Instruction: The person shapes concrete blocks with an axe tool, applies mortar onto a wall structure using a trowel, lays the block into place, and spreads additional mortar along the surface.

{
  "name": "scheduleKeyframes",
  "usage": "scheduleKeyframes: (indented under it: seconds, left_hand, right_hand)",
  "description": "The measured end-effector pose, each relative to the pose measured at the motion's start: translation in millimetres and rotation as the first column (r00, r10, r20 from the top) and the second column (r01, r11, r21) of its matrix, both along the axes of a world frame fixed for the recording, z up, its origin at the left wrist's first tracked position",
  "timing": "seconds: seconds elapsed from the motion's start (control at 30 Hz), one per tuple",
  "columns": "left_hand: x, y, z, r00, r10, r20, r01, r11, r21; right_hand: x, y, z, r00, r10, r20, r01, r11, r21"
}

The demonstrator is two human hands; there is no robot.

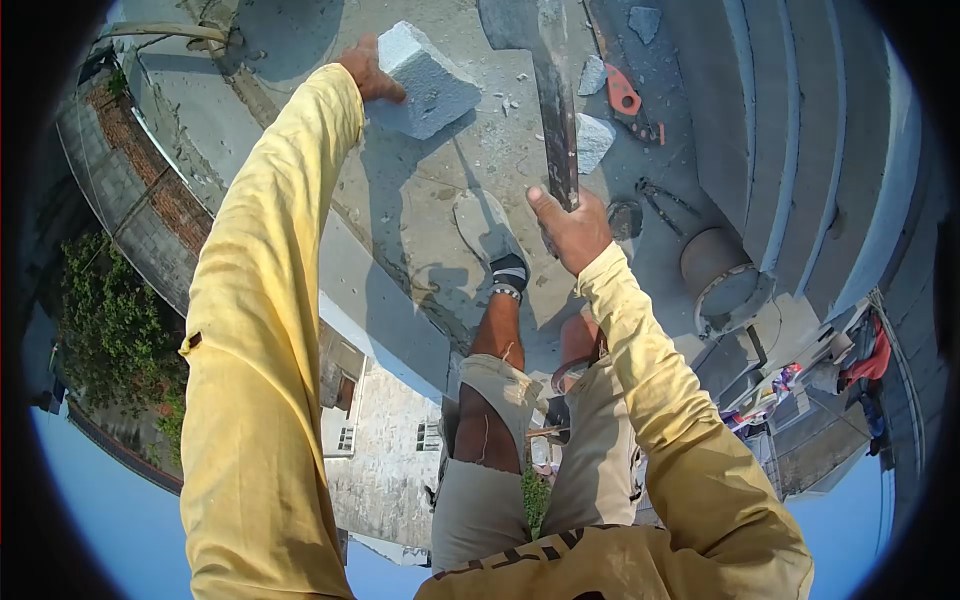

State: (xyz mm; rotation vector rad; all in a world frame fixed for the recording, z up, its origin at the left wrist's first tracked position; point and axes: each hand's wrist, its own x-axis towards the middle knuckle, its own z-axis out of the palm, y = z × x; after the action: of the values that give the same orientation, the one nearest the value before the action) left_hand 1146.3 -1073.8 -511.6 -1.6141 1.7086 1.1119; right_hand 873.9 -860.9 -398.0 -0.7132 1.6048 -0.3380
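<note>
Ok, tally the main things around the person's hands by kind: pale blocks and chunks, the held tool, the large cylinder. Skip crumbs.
Large white angular block at the left hand: 1
Smaller pale rough chunks: 3
Long dark-handled tool in the right hand: 1
Large grey cylindrical container: 1
Total: 6

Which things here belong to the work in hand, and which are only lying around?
Seems in use:
pale block, touched by left hand
long tool, gripped by right hand

Seems just lying about:
red-handled tool
loose pale pieces
bucket-like container
</note>
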Motion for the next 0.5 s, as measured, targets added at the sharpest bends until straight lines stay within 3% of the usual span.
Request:
scheduleKeyframes:
  seconds: [0.07,0.17,0.2,0.23,0.3,0.37,0.43,0.5]
  left_hand:
    - [-7,-3,15,1.000,0.013,0.008,-0.014,0.999,0.029]
    - [0,-1,4,0.999,0.029,0.017,-0.029,1.000,0.009]
    - [4,1,-2,1.000,0.029,-0.005,-0.029,1.000,-0.007]
    - [4,-1,-4,0.999,0.030,-0.026,-0.031,0.999,-0.023]
    - [-2,3,5,0.999,-0.048,0.012,0.048,0.998,-0.045]
    - [-8,4,13,0.992,-0.126,0.031,0.128,0.987,-0.092]
    - [1,1,5,0.999,-0.040,0.001,0.040,0.998,-0.050]
    - [4,3,-1,0.999,0.028,-0.034,-0.028,1.000,0.004]
  right_hand:
    - [9,-2,18,0.957,-0.254,0.140,0.274,0.952,-0.140]
    - [25,3,-17,0.964,-0.220,-0.151,0.116,0.855,-0.505]
    - [22,11,-30,0.979,-0.192,0.063,0.200,0.968,-0.154]
    - [21,25,-62,0.997,-0.007,-0.077,0.001,0.997,-0.077]
    - [22,11,-89,0.932,0.345,-0.116,-0.282,0.886,0.369]
    - [18,9,-100,0.964,0.264,-0.004,-0.234,0.860,0.454]
    - [19,10,-89,0.991,0.126,0.034,-0.129,0.909,0.396]
    - [18,24,-45,0.997,-0.069,0.020,0.063,0.977,0.204]
